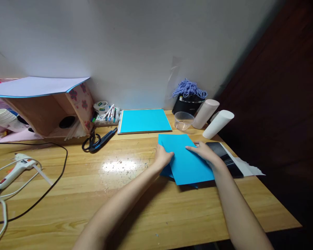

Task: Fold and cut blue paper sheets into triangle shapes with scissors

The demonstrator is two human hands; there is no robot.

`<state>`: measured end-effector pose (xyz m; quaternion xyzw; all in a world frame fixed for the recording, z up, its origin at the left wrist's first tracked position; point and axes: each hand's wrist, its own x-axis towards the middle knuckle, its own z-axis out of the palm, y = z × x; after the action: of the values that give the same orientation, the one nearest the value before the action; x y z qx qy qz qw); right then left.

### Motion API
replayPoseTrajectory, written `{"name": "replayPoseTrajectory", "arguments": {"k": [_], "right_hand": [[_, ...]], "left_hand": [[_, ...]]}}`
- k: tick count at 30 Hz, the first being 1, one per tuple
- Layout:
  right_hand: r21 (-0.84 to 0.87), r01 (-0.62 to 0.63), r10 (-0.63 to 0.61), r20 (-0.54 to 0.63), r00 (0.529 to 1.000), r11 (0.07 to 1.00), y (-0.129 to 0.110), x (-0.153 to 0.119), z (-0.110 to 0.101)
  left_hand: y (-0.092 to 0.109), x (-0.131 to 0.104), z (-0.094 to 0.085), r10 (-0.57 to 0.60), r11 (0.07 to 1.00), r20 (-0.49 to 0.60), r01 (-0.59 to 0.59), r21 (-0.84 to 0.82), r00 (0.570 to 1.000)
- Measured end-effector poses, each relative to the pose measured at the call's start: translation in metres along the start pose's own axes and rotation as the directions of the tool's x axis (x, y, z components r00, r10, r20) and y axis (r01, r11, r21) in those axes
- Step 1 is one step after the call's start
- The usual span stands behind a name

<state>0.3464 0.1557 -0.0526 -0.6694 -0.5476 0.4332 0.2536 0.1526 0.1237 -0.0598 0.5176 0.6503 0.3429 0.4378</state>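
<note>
Blue paper is held up a little over the wooden table, with the corners of another blue piece showing beneath it at the lower left. My left hand grips the paper's left edge, thumb on top and fingers hidden underneath. On the right edge, my right hand pinches it with a finger or thumb lying on top. Behind the hands, a stack of coloured paper with a blue top sheet lies near the wall.
A glue gun with cables lies left. Scissors, a cutter, markers, a cardboard box, a clear bowl, two white rolls, yarn and a black tablet-like object stand or lie around.
</note>
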Motion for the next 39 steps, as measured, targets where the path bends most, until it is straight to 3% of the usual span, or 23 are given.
{"name": "replayPoseTrajectory", "arguments": {"k": [6,10,12,14,19,22,26,28,30,32,34,36,39], "right_hand": [[-0.091,-0.038,0.046,0.083,0.995,0.995,-0.007,-0.004,-0.005],[0.004,-0.068,0.068,0.043,0.997,0.998,-0.012,-0.008,-0.007],[0.058,-0.105,0.106,-0.014,0.994,0.993,-0.014,-0.009,-0.007],[0.126,-0.122,0.126,-0.020,0.992,0.984,-0.013,-0.009,-0.006],[0.250,-0.135,0.100,0.148,0.984,0.959,-0.004,-0.004,-0.003],[0.262,-0.136,0.089,0.185,0.979,0.955,-0.001,-0.002,-0.003],[0.290,-0.063,0.004,0.198,0.980,0.955,-0.002,0.000,0.001],[0.310,0.027,-0.071,0.131,0.989,0.950,-0.004,0.001,0.004],[0.352,0.176,-0.185,-0.008,0.983,0.919,-0.011,-0.002,0.008],[0.413,0.372,-0.320,-0.193,0.928,0.831,-0.022,-0.008,0.012],[0.429,0.540,-0.417,-0.351,0.838,0.724,-0.032,-0.017,0.016],[0.376,0.613,-0.452,-0.435,0.779,0.695,-0.038,-0.023,0.022],[0.292,0.563,-0.401,-0.463,0.791,0.773,-0.034,-0.024,0.034]], "left_hand": [[0.002,-0.011,-0.007,0.071,0.948,0.084,-0.094,0.306,0.994],[0.001,-0.013,-0.013,0.198,0.907,-0.082,-0.151,0.393,0.977],[0.000,-0.011,-0.014,0.204,0.929,-0.139,-0.148,0.338,0.969],[-0.001,-0.008,-0.014,0.153,0.966,-0.099,-0.127,0.224,0.983],[-0.002,-0.007,-0.008,0.091,0.994,-0.026,-0.092,-0.050,0.996],[-0.005,-0.009,-0.001,0.125,0.984,-0.008,-0.125,-0.127,0.992],[-0.003,-0.015,0.001,0.260,0.946,-0.007,-0.256,-0.201,0.966],[0.005,-0.019,-0.004,0.340,0.903,-0.041,-0.339,-0.263,0.939],[0.017,-0.023,-0.012,0.420,0.847,-0.085,-0.424,-0.322,0.904],[0.030,-0.026,-0.022,0.486,0.787,-0.119,-0.492,-0.373,0.866],[0.041,-0.027,-0.032,0.516,0.748,-0.125,-0.517,-0.416,0.847],[0.045,-0.025,-0.040,0.504,0.741,-0.125,-0.502,-0.445,0.855],[0.037,-0.019,-0.044,0.444,0.763,-0.075,-0.421,-0.491,0.893]]}}
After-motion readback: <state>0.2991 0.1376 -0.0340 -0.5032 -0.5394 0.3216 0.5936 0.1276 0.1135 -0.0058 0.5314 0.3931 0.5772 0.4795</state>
